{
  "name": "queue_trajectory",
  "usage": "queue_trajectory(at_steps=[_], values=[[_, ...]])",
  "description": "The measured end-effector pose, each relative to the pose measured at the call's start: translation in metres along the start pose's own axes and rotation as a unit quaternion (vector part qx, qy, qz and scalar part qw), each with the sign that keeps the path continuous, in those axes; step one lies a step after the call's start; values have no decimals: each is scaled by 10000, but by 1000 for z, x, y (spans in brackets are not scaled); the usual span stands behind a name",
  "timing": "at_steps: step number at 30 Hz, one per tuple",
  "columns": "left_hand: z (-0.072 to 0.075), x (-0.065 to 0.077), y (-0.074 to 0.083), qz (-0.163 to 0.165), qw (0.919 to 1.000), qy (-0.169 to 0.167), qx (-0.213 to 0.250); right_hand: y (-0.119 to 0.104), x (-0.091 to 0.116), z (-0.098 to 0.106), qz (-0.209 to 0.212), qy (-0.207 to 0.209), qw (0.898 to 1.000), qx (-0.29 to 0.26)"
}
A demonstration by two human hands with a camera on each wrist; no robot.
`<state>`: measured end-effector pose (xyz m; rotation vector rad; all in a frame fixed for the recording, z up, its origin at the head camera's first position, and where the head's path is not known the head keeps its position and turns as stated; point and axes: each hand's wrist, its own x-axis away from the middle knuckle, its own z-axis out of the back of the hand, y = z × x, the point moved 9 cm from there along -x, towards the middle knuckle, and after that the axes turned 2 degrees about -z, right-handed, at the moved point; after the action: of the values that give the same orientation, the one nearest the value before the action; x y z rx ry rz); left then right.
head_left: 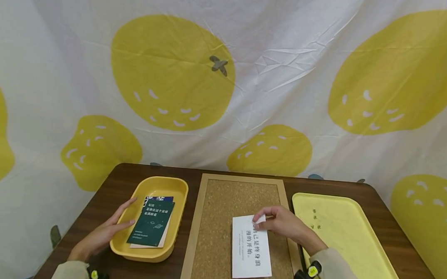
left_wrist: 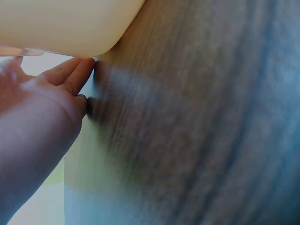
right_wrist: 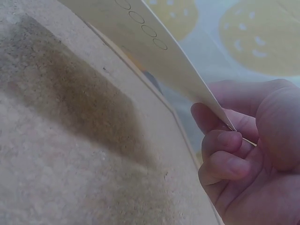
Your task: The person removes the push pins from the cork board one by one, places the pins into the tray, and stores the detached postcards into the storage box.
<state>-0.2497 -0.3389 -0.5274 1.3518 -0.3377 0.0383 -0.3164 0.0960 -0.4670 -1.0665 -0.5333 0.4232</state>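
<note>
My right hand (head_left: 281, 225) pinches the top right corner of a white card (head_left: 250, 257) printed with dark Chinese characters. The card is above a wood-framed cork board (head_left: 220, 222), and its shadow falls on the cork in the right wrist view. Circles are printed on the back of the card (right_wrist: 157, 61). My left hand (head_left: 105, 234) rests against the left side of a yellow bin (head_left: 129, 247), with its fingers fairly straight and the thumb over the rim. In the bin lie a dark green card (head_left: 152, 224), a pinkish card beneath it and a blue one behind.
To the right of the board is a yellow tray (head_left: 350, 240) with several small dark pieces (head_left: 313, 218), too small to identify. All stand on a dark brown wooden table (head_left: 132, 177). Behind the table hangs a white curtain (head_left: 255, 87) with yellow fruit prints.
</note>
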Motion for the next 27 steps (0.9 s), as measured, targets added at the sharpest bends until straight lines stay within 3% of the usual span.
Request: queue_trajectory(at_steps=[9, 27], values=[[-1, 0, 2, 8, 9999, -67, -128, -3, -9, -4, 19, -24, 9996, -291], [-1, 1, 4, -84, 10000, -16, -35, -19, -19, -6, 106, 46, 9999, 125]])
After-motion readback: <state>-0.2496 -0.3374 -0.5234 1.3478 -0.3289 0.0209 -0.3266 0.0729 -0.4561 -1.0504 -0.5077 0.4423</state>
